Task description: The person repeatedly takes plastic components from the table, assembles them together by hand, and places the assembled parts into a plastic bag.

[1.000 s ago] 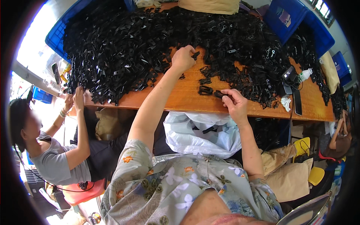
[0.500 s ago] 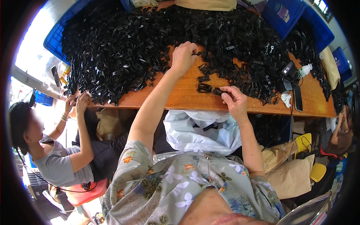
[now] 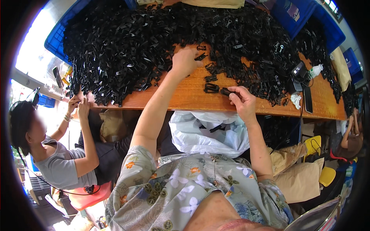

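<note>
On the wooden table my left hand (image 3: 185, 62) is closed, slightly blurred, with a small black plastic buckle piece (image 3: 200, 57) at its fingertips. It is at the near edge of a large heap of black buckle pieces (image 3: 127, 50). My right hand (image 3: 244, 103) is by the table's front edge, pinching a black buckle piece (image 3: 225, 91) between thumb and fingers. Just left of that piece lies a rectangular black buckle frame (image 3: 211, 88). Several more frames (image 3: 211, 68) lie loosely between my two hands.
A white sack (image 3: 185, 131) with black pieces inside hangs below the table edge. At the right are a phone (image 3: 307, 100), a white bottle (image 3: 316, 70) and crumpled tissue (image 3: 296, 101). Blue crates (image 3: 295, 15) border the heap. A co-worker (image 3: 63, 154) handles pieces at the left.
My left hand has shifted slightly left and toward me, and the piece at its fingertips shows more. A frame beyond it has come into sight. My right hand keeps its grip almost in place.
</note>
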`<state>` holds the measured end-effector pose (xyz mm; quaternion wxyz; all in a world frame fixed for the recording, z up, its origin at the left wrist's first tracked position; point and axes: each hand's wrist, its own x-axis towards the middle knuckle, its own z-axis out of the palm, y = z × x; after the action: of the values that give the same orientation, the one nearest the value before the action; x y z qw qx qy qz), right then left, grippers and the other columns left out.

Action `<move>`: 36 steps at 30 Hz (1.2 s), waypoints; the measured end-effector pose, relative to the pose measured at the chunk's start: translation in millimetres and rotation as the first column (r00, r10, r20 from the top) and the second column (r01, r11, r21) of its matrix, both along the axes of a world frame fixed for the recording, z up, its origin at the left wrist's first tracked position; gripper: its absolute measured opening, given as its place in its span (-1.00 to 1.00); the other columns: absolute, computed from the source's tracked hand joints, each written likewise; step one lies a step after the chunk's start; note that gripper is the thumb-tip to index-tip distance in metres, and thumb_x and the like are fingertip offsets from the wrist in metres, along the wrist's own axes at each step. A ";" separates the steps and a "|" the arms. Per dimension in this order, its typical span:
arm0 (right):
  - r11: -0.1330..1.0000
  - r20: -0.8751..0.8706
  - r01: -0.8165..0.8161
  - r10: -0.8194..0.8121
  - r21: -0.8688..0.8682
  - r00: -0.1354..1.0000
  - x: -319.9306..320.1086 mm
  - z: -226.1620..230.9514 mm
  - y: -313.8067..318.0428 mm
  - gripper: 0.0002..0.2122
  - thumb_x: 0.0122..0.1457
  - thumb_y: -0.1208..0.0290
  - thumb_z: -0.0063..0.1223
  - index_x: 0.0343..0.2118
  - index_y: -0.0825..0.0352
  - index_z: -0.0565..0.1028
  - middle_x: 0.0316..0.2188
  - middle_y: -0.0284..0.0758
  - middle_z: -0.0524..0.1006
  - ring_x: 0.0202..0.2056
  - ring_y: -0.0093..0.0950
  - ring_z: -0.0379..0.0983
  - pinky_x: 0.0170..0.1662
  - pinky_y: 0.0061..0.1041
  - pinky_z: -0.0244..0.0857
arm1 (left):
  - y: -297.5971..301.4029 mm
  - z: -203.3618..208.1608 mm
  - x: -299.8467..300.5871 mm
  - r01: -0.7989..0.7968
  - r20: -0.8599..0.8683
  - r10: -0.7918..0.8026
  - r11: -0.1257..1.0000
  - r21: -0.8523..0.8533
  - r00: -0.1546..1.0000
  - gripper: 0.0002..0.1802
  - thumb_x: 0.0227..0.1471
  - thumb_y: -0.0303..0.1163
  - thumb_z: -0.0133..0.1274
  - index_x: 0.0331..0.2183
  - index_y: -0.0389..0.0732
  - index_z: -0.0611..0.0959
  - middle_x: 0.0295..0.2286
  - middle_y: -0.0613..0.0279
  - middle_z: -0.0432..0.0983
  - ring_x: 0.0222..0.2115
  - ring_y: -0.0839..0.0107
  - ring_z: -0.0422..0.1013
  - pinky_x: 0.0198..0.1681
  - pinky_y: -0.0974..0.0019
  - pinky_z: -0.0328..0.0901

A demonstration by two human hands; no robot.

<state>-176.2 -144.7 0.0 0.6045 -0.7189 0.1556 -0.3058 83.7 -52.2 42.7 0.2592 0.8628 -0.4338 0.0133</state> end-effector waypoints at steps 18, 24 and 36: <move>0.957 -0.036 -0.112 0.126 0.266 0.991 -17.8 56.3 37.0 -0.84 0.15 0.56 0.17 -0.21 0.44 0.58 -0.49 -0.39 0.56 -0.47 -0.66 0.48 -0.42 -0.67 0.39 | 85.2 14.0 -132.0 -0.208 -0.907 -0.190 0.937 -0.282 0.375 -0.51 0.17 -0.05 0.13 -0.44 -0.36 0.67 -0.60 0.27 0.52 -0.61 0.61 0.35 -0.54 0.53 0.25; 0.939 -0.059 -0.089 0.114 0.331 0.992 -22.7 49.8 44.0 -0.87 0.14 0.59 0.15 -0.24 0.46 0.57 -0.49 -0.36 0.56 -0.47 -0.65 0.49 -0.43 -0.66 0.40 | 93.5 15.5 -139.1 -0.129 -0.874 -0.191 0.953 -0.274 0.447 -0.52 0.20 -0.09 0.11 -0.46 -0.37 0.66 -0.62 0.29 0.50 -0.62 0.61 0.32 -0.54 0.52 0.23; 0.943 -0.080 -0.123 0.155 0.309 0.985 -34.9 39.4 60.1 -0.81 0.08 0.58 0.28 -0.23 0.45 0.57 -0.49 -0.39 0.56 -0.51 -0.67 0.47 -0.44 -0.69 0.39 | 107.6 -1.1 -184.3 -0.096 -0.596 -0.164 0.920 -0.380 0.786 -0.74 0.15 -0.32 0.12 -0.30 -0.36 0.58 -0.50 0.22 0.56 -0.50 0.51 0.39 -0.41 0.37 0.33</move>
<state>-211.1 -84.7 39.5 0.7189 -0.6416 0.1805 -0.1973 -100.5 55.4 41.5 0.5532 0.7418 -0.3293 -0.1879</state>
